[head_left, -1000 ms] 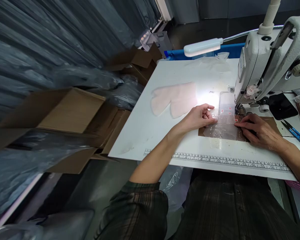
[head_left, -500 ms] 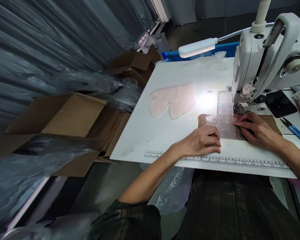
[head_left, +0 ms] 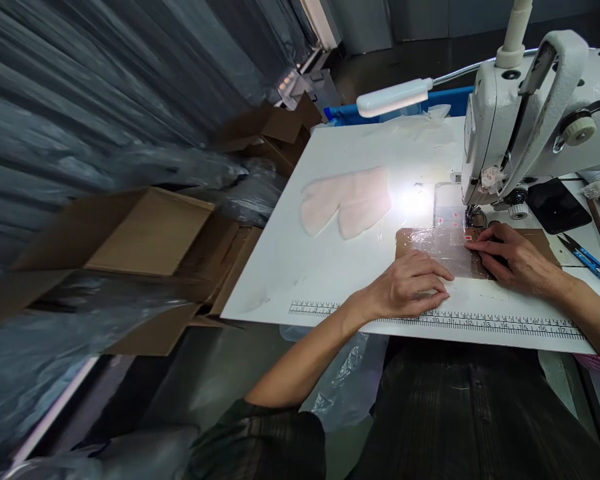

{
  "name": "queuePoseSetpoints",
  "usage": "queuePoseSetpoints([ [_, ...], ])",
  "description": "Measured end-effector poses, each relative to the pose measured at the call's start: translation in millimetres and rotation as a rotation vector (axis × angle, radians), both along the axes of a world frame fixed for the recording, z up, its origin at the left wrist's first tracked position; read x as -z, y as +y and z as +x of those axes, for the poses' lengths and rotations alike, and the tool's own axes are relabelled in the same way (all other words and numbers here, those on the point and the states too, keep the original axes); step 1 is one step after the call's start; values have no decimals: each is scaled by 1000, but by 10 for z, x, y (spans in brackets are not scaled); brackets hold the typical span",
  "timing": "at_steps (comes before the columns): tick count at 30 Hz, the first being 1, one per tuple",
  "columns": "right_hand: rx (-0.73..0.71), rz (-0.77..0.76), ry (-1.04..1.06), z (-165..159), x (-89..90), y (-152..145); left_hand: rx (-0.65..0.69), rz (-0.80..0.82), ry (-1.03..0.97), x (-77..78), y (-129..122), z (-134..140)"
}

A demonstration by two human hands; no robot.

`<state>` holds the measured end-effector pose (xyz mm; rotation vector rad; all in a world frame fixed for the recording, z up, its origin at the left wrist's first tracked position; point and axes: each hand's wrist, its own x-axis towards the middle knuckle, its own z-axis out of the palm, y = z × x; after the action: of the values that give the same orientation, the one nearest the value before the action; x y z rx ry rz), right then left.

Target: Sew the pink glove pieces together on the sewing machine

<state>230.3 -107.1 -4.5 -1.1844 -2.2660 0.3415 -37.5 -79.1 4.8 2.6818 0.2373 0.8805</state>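
Observation:
A sheer piece with small red marks (head_left: 449, 220) lies beneath and in front of the needle of the white sewing machine (head_left: 493, 127). Under its near part is a brown board (head_left: 413, 241) wrapped in glossy clear film. My right hand (head_left: 513, 257) is on the board's right half, fingers closed together at the sheer piece's right edge, beside a red mark. At the board's near left edge rests my left hand (head_left: 417, 283), its thumb and bent fingers apart with nothing visible between them. Left of the machine lie pale pink mitten-shaped fabric pieces (head_left: 347, 200).
Blue thread snips (head_left: 593, 261) and a black phone-like slab (head_left: 559, 205) lie right of the needle. A printed ruler (head_left: 505, 325) runs along the near edge of the white table (head_left: 280, 267). A lamp (head_left: 395, 98) hangs over the back. Open cardboard boxes (head_left: 130, 233) stand left.
My left hand has shifted slightly right along the board's near edge, and its fingers have spread and straightened. My right hand stays at the sheer piece's edge, almost unmoved.

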Motion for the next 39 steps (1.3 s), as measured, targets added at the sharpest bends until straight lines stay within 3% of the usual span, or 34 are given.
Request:
queuePoseSetpoints([
  [13,-47,-15,-33,26,-58,4,-20,236,89,43,-23,-21],
  [18,-9,-40,7,7,-45,-2,-67,248,48,80,-49,-33],
  [35,69,-69,58,21,-103,-31,-4,177,63,129,-32,-23],
  [39,-23,-87,27,11,-133,-79,-33,219,50,102,-32,-9],
])
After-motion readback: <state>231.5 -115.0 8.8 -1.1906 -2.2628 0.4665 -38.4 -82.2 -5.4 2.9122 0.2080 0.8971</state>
